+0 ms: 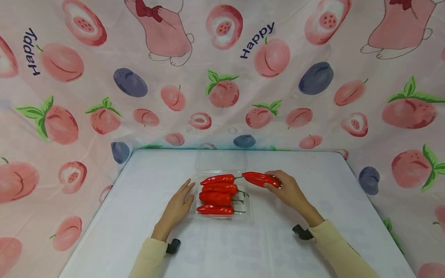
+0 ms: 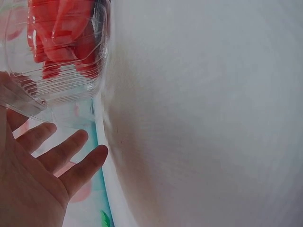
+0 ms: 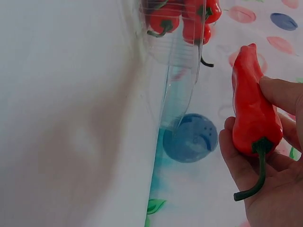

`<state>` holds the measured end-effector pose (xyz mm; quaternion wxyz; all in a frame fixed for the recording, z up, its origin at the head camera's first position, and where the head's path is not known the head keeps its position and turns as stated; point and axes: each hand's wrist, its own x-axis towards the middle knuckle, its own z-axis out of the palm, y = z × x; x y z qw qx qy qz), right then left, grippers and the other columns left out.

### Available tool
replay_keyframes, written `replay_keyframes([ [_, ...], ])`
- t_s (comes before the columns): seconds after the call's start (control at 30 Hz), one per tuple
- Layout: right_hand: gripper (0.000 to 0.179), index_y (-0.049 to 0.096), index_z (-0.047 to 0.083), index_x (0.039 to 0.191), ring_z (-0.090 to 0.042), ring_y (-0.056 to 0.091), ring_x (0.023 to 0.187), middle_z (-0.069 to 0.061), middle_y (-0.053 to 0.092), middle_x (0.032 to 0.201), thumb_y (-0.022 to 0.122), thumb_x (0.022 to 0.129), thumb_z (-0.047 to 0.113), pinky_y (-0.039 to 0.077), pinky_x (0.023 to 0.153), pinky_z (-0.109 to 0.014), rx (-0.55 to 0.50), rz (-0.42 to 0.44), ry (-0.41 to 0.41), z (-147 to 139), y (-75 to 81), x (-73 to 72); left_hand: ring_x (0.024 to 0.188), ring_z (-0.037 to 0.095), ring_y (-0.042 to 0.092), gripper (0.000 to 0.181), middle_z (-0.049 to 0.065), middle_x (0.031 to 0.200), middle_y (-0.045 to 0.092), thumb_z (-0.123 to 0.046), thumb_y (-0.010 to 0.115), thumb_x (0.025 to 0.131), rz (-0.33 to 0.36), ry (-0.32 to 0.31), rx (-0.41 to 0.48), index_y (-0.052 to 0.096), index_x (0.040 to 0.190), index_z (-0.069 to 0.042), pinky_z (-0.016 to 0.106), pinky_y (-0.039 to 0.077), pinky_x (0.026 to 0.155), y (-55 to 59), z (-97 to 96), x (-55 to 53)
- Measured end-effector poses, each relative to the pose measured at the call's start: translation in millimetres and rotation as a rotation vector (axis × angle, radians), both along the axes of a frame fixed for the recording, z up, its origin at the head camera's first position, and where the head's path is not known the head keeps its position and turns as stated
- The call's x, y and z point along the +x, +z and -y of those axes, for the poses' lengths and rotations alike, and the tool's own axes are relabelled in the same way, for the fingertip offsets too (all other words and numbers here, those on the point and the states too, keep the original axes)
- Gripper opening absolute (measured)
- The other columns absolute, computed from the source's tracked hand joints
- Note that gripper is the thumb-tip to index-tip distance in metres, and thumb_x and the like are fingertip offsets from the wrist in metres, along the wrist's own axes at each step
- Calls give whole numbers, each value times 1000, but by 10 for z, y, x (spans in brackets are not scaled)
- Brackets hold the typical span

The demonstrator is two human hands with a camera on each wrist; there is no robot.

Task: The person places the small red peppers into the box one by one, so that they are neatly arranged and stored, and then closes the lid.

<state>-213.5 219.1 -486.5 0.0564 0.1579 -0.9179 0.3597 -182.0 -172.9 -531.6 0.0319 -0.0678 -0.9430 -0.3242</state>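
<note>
A clear plastic box (image 1: 251,208) stands on the white table with several red chili peppers (image 1: 215,199) lying side by side in it, green stems to the right. At its left wall is my left hand (image 1: 178,204), fingers spread; the left wrist view shows this hand (image 2: 47,165) with nothing in its grasp and the box wall (image 2: 71,92) close by. My right hand (image 1: 286,189) holds one more red pepper (image 1: 259,179) just off the box's upper right corner, tip pointing left. Seen from the right wrist, thumb and fingers grip the pepper (image 3: 253,104), its green stem toward the palm.
The clear lid (image 1: 221,160) is folded back behind the box, toward the table's far edge. A fruit-printed cloth (image 1: 222,92) rises behind and beside the white table (image 1: 271,243). Black wrist cameras (image 1: 302,232) sit at both sleeves.
</note>
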Motion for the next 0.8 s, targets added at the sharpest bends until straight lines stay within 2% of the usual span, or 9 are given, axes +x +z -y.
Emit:
replay_keyframes([
  [0.3,44,60,17,129,-22,61,105,-5,65,122,74,88,26,60,85,-40,-26,17,30,164,9,40,142,32,43,48,2,160,34,-22,53,99,24,11,-6,47,147,-17,56,41,110,9,7,6],
  [0.53,42,63,18,126,-19,61,101,-3,66,118,75,87,26,60,84,-36,-39,-13,56,309,11,64,139,34,45,48,3,160,35,-21,53,99,4,12,-11,48,146,-16,57,42,109,-2,-3,3],
  [0.67,41,64,16,125,-18,62,100,-3,67,118,76,86,25,59,83,-33,-60,-43,89,395,22,68,141,33,44,48,1,160,34,-22,53,99,25,17,-10,47,147,-17,56,41,110,3,-5,4],
  [0.8,40,64,17,124,-17,62,101,-2,67,119,76,86,25,60,84,-33,-82,-37,115,484,34,77,141,32,43,49,1,160,34,-23,53,99,32,21,-10,47,147,-18,56,41,110,7,-11,5],
])
